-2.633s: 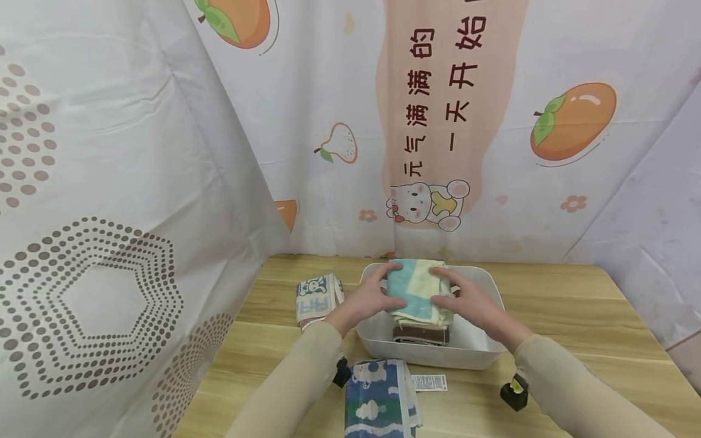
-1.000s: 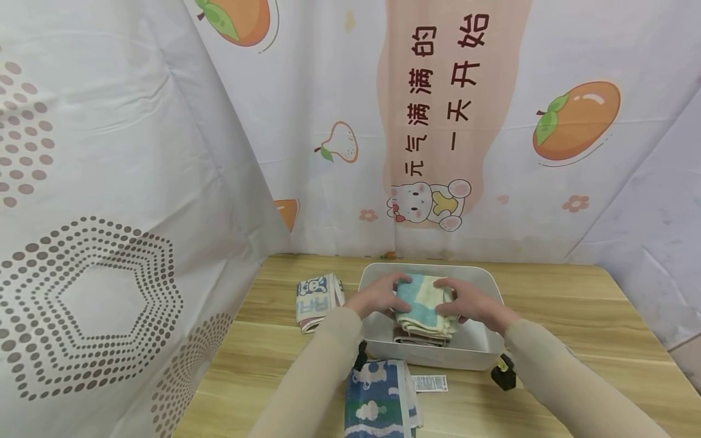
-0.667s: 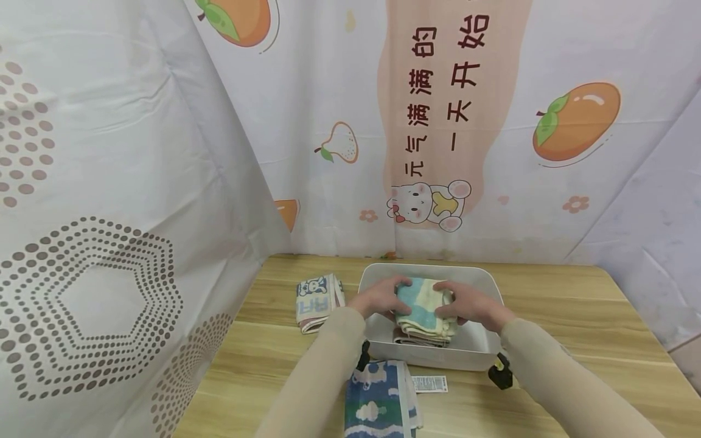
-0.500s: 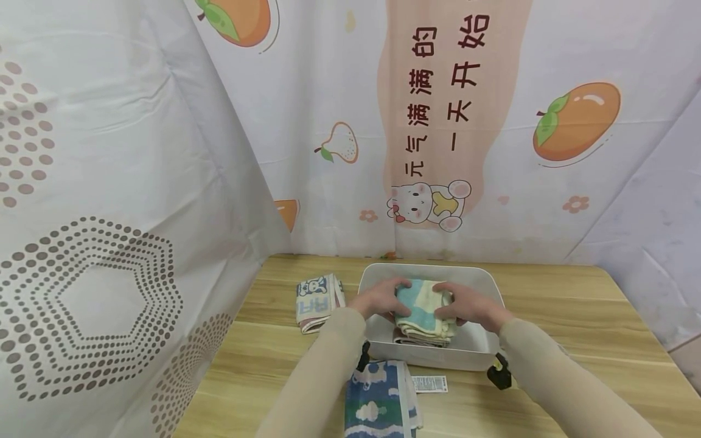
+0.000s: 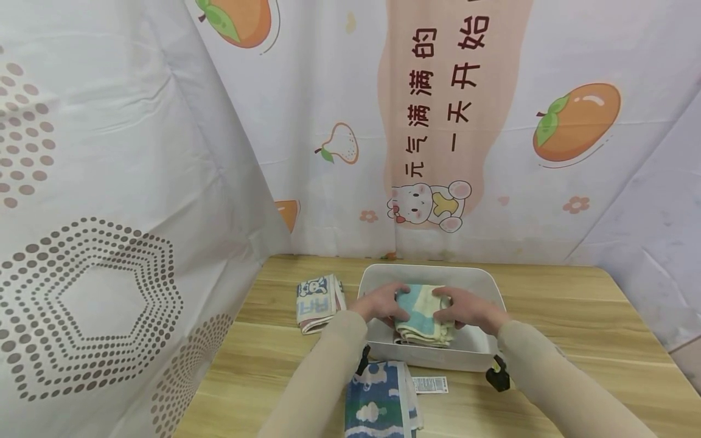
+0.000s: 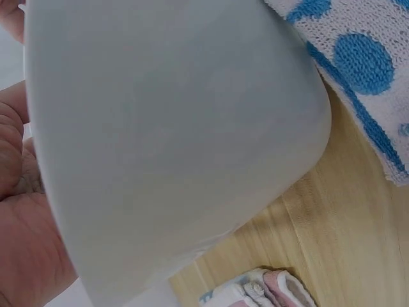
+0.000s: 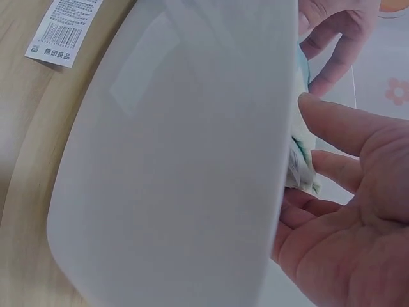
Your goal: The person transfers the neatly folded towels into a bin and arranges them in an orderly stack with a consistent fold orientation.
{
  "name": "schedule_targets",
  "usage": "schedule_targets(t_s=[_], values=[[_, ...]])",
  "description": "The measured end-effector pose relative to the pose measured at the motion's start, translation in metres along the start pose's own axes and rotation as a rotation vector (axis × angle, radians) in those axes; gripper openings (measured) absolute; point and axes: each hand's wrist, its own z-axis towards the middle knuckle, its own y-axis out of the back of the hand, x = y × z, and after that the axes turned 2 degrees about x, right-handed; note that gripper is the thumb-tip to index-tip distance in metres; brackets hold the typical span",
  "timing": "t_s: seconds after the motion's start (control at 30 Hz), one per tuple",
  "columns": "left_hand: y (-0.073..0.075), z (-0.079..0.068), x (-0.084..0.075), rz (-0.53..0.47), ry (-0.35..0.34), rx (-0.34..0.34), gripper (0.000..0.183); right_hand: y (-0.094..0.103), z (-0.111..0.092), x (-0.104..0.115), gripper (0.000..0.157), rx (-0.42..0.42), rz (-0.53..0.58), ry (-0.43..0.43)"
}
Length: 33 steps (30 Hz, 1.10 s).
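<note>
Towel (image 5: 420,307) — btwn hands (image 5: 382,302) (image 5: 470,308), in tub (image 5: 438,358)

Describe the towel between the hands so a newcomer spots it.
On the wooden table, find the white bin. Inside it, a folded towel is held between the left hand and right hand. Its light blue and pale yellow top sets it apart from the dark blue and green towel in front of the bin and the blue-printed cream towel left of it.

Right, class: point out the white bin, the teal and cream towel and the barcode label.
White bin (image 5: 432,357), head view: middle of front wall.
Teal and cream towel (image 5: 421,311), head view: top face.
Barcode label (image 7: 64,31), right wrist view: printed face.
</note>
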Motion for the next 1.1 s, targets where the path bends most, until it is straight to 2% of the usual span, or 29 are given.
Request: schedule_targets(t_s=[0.33,0.83,1.1], values=[[-0.0028,0.0011,0.0041,0.011,0.013,0.006,0.067,-0.0033,0.0017,-0.0032,0.073,-0.009,-0.034,-0.018],[-0.0043,0.0033,0.0074,0.056,0.038,0.01,0.069,-0.0049,0.001,-0.004,0.076,0.051,-0.07,-0.062],[-0.0061,0.0009,0.0057,0.037,0.036,0.022,0.065,-0.005,-0.0027,-0.0028,0.076,0.061,-0.076,-0.066]])
